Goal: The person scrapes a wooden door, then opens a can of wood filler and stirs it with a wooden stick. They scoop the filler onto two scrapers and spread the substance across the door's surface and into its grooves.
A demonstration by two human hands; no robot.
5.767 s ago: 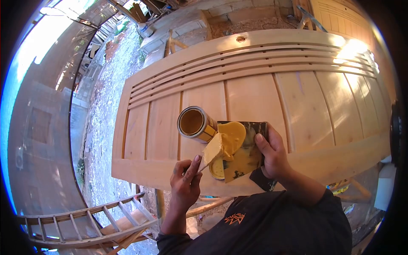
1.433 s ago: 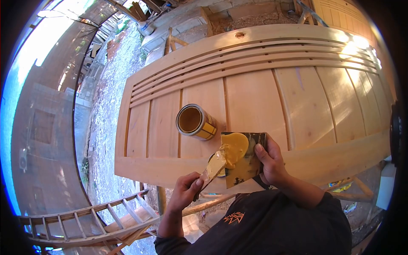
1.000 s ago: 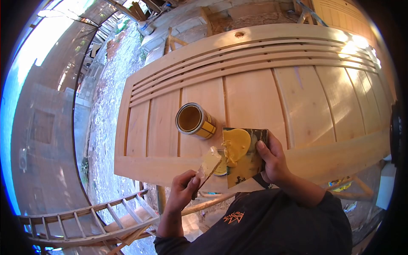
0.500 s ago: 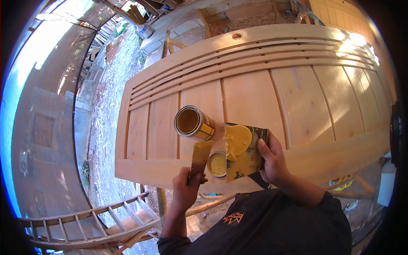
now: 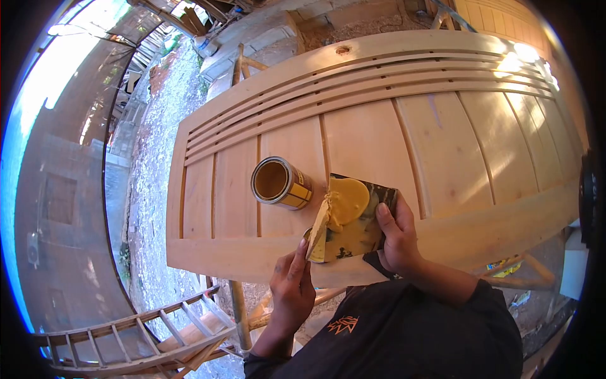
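My left hand (image 5: pixel 293 287) grips a putty knife (image 5: pixel 320 222), its blade coated in yellow-tan paste and turned nearly edge-on to me. The blade touches the left side of a mound of yellow putty (image 5: pixel 349 199). That putty lies on a thin dark flat board (image 5: pixel 369 235), smeared with more of it. My right hand (image 5: pixel 399 239) holds the board by its right edge, thumb on top. Just left of the board stands an open metal can (image 5: pixel 299 192), its inner wall coated yellow. A round lid (image 5: pixel 318 249) is mostly hidden behind the knife and board.
Beneath everything lies a pale wooden door (image 5: pixel 366 136) with long slats and panel grooves, raised on wooden supports. A wooden ladder (image 5: pixel 136 341) is at lower left. A large brown panel (image 5: pixel 63 208) stands at far left. Another wooden door (image 5: pixel 499 19) shows at upper right.
My left hand has moved right and turned the putty knife, bringing its blade from beside the board onto the putty's left edge. The board has shifted slightly left.
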